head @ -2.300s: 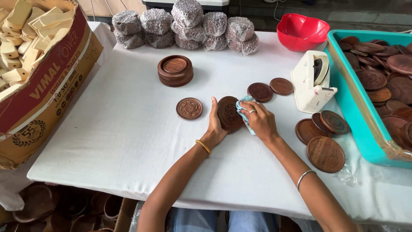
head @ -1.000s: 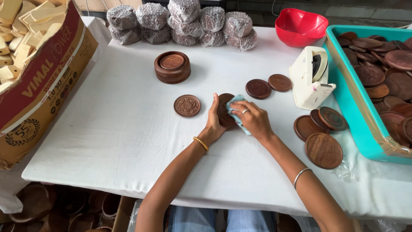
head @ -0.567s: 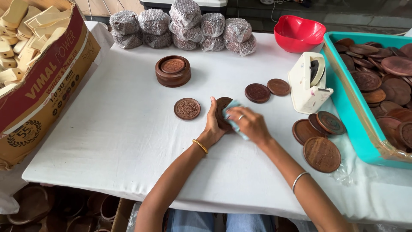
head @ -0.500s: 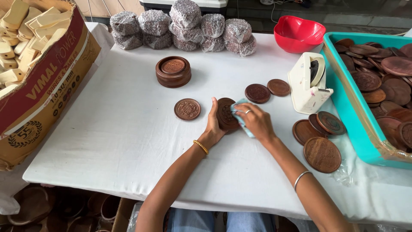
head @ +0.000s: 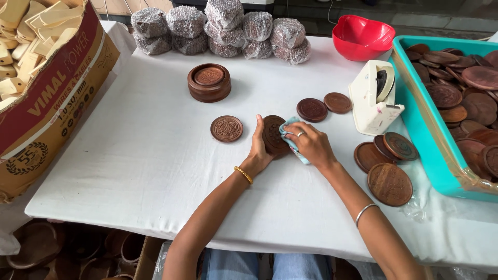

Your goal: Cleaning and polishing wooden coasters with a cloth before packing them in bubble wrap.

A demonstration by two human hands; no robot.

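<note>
On a white-clothed table (head: 129,171), the left hand (head: 258,150) steadies a carved wooden disc (head: 272,133) by its rim, fingers curled around the edge, while the right hand (head: 307,144) presses a pale blue cloth (head: 288,136) closed against its face. The disc looks stiff, light and best gripped at the edge. Both hands hide most of its carving.

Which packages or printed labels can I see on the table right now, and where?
Cardboard box: left edge, brown, with a red printed band, holding pale wooden pieces.
Wrapped bundles: far edge, centre, rounded, grey-white wrapping.
No screens or signs.
</note>
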